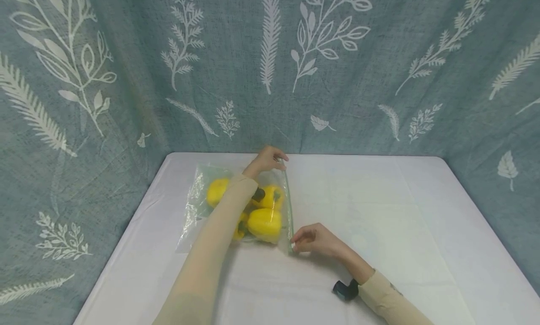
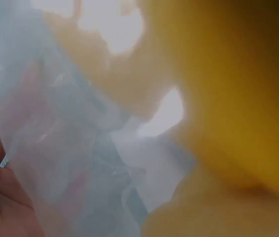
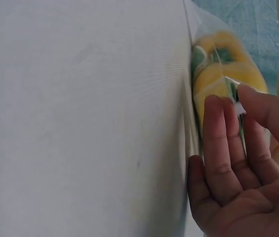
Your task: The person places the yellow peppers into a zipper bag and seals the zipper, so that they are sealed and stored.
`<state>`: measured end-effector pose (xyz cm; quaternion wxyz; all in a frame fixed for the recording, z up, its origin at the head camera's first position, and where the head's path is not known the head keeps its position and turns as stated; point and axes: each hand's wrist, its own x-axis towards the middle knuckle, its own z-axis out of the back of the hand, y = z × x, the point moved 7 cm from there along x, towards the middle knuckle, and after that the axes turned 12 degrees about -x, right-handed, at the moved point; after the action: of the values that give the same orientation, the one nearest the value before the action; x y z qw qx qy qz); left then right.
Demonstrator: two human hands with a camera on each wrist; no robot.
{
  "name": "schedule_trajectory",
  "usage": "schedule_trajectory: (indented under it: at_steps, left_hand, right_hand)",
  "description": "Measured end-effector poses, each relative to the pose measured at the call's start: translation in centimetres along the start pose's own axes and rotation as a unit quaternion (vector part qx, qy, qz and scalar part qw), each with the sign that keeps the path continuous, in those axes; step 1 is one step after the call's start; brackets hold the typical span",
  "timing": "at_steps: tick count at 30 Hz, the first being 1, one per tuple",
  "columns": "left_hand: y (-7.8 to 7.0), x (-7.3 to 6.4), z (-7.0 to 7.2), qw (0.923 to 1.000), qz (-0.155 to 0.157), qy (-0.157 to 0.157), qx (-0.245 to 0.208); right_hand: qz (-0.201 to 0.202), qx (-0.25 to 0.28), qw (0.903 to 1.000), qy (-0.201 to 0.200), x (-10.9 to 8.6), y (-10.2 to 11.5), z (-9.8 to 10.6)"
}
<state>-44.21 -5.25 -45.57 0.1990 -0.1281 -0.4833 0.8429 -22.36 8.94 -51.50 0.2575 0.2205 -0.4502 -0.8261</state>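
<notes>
A clear zip bag (image 1: pixel 195 213) lies on the table with several yellow bell peppers (image 1: pixel 264 223) inside. Its green-edged zip strip (image 1: pixel 289 200) runs along the right side, from far to near. My left hand (image 1: pixel 266 160) pinches the strip's far corner, its forearm crossing over the bag and covering part of the peppers. At the near corner, my right hand (image 1: pixel 317 240) pinches the strip between thumb and fingers. A small white slider (image 3: pixel 240 108) shows at those fingertips in the right wrist view. Blurred yellow pepper (image 2: pixel 238 98) and clear plastic fill most of the left wrist view.
A white cloth covers the table (image 1: pixel 371 198), which stretches to the right of the bag. Behind and beside it hangs a blue-green curtain (image 1: pixel 244 81) with white leaf prints. Black wrist cameras sit at both wrists, the right one (image 1: pixel 346 290) close over the table.
</notes>
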Motion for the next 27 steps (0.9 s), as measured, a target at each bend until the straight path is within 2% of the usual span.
schedule_trajectory:
  at_steps: [1, 2, 3, 4, 5, 6, 7, 8, 10, 11, 12, 13, 16, 18, 21, 27]
  left_hand:
    - [1.1, 0.9, -0.1, 0.9998, -0.018, 0.000, -0.001]
    - [2.0, 1.5, -0.3, 0.9997, -0.022, 0.005, -0.005]
    - [2.2, 1.6, -0.5, 1.0000, -0.003, 0.008, 0.001]
    - [2.9, 2.0, -0.6, 0.9999, -0.006, 0.013, -0.002]
    - [3.8, 2.6, -0.7, 0.9995, -0.028, 0.013, -0.010]
    - [4.4, 2.9, -0.8, 0.9993, -0.031, 0.016, -0.011]
    - [5.1, 3.3, -0.8, 0.9987, -0.047, 0.016, -0.016]
    - [5.3, 3.3, -0.9, 0.9986, -0.045, 0.019, -0.019]
    - [5.4, 3.2, -1.0, 0.9964, -0.079, 0.015, -0.027]
    - [4.9, 2.7, -1.1, 0.9962, -0.079, 0.017, -0.032]
    - [4.1, 2.0, -1.2, 0.9971, -0.065, 0.022, -0.033]
    - [3.1, 1.2, -1.3, 0.9969, -0.066, 0.022, -0.036]
    - [-0.8, -2.1, -1.8, 0.9988, -0.018, 0.033, -0.030]
    - [-2.5, -3.6, -2.1, 0.9992, 0.004, 0.033, -0.022]
    - [-3.3, -4.7, -2.4, 0.9993, 0.025, 0.025, -0.007]
    - [-3.5, -4.9, -2.5, 0.9994, 0.016, 0.031, -0.001]
  right_hand:
    - [0.003, 0.001, 1.0000, 0.005, 0.0, 0.0, -0.1]
    - [0.009, 0.005, 0.9999, 0.011, -0.1, 0.0, -0.1]
    - [0.014, 0.007, 0.9997, 0.017, -0.1, 0.1, -0.2]
    - [0.021, 0.010, 0.9995, 0.023, -0.1, 0.2, -0.3]
    - [0.027, 0.014, 0.9991, 0.030, -0.2, 0.2, -0.3]
    - [0.033, 0.016, 0.9987, 0.035, -0.2, 0.3, -0.3]
    - [0.037, 0.018, 0.9984, 0.040, -0.1, 0.3, -0.4]
    - [0.041, 0.017, 0.9981, 0.043, -0.1, 0.4, -0.3]
    - [0.043, 0.014, 0.9979, 0.047, 0.0, 0.4, -0.3]
    - [0.045, 0.007, 0.9979, 0.045, 0.0, 0.4, -0.2]
    - [0.045, 0.001, 0.9981, 0.042, 0.1, 0.5, -0.1]
    - [0.046, -0.010, 0.9982, 0.037, 0.1, 0.5, 0.0]
    - [0.060, -0.048, 0.9970, 0.012, 0.1, 0.8, 0.5]
    - [0.070, -0.073, 0.9949, -0.008, 0.1, 1.0, 0.9]
    - [0.082, -0.107, 0.9903, -0.032, 0.0, 1.2, 1.5]
    - [0.083, -0.147, 0.9842, -0.053, -0.2, 1.3, 2.5]
